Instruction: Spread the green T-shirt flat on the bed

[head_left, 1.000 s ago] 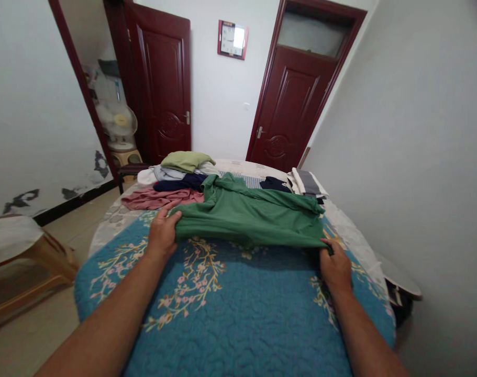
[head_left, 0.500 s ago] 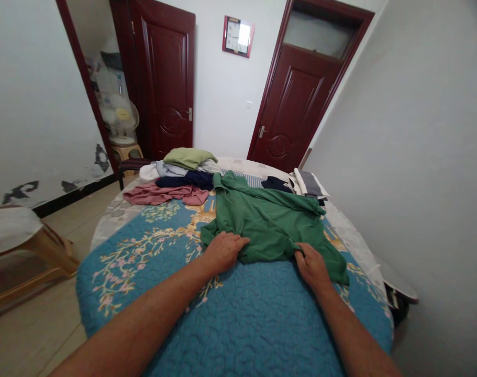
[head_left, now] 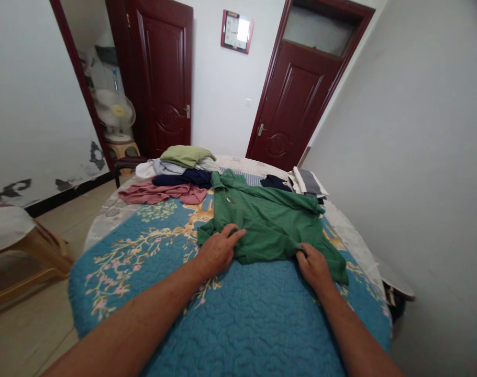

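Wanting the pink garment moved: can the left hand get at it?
Probably yes: the left hand rests on the green shirt, with only blue quilt between it and the pink garment.

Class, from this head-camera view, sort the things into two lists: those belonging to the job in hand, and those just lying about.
Job in hand: green shirt, left hand, right hand.
Lying about: pink garment, navy garment, folded olive garment, pedestal fan, wall clock.

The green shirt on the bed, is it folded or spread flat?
Neither fully: the green shirt lies bunched on the blue quilt, its near edge rumpled under the left hand and right hand, not neatly folded.
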{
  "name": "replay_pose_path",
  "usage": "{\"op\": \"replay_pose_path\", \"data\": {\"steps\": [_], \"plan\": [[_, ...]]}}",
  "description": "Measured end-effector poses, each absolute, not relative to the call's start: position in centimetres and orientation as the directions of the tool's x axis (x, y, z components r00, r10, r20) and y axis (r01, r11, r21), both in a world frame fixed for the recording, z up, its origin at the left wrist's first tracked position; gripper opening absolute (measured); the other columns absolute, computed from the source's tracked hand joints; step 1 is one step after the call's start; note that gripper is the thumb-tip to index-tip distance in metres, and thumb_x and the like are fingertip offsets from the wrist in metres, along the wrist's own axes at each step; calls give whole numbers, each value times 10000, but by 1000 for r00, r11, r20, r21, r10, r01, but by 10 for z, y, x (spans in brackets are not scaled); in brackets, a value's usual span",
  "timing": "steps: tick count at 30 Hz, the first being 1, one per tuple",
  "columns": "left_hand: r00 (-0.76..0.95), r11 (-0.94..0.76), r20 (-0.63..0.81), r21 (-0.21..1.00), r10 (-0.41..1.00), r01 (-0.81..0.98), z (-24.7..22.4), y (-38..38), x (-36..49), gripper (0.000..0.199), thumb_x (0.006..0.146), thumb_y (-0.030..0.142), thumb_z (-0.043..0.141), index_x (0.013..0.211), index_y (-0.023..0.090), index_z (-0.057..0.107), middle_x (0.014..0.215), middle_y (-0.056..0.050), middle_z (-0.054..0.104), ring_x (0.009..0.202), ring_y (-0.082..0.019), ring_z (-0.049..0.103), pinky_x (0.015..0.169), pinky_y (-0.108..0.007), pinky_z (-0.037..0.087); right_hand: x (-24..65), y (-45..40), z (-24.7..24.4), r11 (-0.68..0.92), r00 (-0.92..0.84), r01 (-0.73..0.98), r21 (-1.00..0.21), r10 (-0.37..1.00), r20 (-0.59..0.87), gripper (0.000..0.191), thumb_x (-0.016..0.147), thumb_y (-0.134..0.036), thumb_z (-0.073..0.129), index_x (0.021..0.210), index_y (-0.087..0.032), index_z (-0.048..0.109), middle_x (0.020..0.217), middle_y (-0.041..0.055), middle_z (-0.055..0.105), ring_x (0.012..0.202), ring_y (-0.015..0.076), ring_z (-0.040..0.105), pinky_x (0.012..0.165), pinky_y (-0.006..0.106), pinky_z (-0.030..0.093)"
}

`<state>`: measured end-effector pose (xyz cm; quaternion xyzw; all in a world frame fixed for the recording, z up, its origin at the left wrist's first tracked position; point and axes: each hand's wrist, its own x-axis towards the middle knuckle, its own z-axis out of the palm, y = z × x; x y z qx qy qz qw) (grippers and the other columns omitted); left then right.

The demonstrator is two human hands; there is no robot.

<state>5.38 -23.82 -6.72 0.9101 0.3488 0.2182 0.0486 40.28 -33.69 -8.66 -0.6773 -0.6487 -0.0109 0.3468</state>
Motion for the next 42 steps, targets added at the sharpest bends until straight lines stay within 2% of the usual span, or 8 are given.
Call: {"op": "replay_pose_path", "data": {"steps": [6,10,14,18,24,29,33,42], "plan": [[602,-654,256,277,756,704,-54,-238,36,277,980,243,522,1180,198,708,1103,-105,733,1017,-254,721,890,-359,546,404,-339,-84,73,187,867,-493,870,457,310,948,-354,481,1002,-218,753,974,69,789,915,252,740,856,366,552],[518,-561,214,308,828,769,-40,-221,28,359,1063,459,438,1061,239,721,958,-89,775,934,-278,739,821,-371,520,404,-339,-83,67,185,862,-502,881,436,297,958,-353,483,996,-218,745,971,69,781,920,250,733,866,364,543],[433,-507,287,276,854,817,-25,-175,40,409,1072,385,392,1334,235,668,1063,-111,797,1023,-287,748,886,-373,514,402,-337,-82,78,177,853,-517,887,427,281,966,-329,480,997,-221,738,980,69,776,932,250,729,881,365,539],[475,-508,198,182,857,842,-26,-133,67,648,1024,267,422,1669,285,357,1151,-142,794,1013,-307,763,864,-396,529,401,-337,-82,80,172,846,-527,895,412,271,972,-320,481,1000,-224,732,987,67,773,937,248,728,875,361,535],[453,-466,117,130,884,875,-51,-124,76,440,1006,294,424,1412,272,590,1236,-148,768,1091,-312,746,880,-407,540,403,-338,-84,82,171,841,-535,897,407,266,972,-316,489,1001,-220,736,982,63,767,933,243,724,877,357,532],[467,-481,123,127,876,868,-56,-123,70,519,1011,303,421,1526,291,484,1293,-159,750,1095,-329,743,866,-423,539,401,-336,-84,80,161,842,-534,907,390,268,960,-304,486,981,-226,742,966,58,770,923,241,724,873,355,533],[489,-496,83,99,868,863,-53,-115,75,430,1011,234,381,1375,249,609,1165,-171,779,1024,-321,758,833,-399,522,401,-335,-83,68,173,844,-532,905,389,267,951,-301,489,985,-233,745,975,55,775,926,242,729,866,353,536],[340,-391,206,307,918,868,-59,-107,55,216,1012,283,427,1111,223,609,992,-106,755,956,-283,720,801,-361,496,401,-336,-81,61,171,832,-551,917,360,267,955,-309,494,973,-237,750,976,54,781,913,238,727,853,349,538]]}}
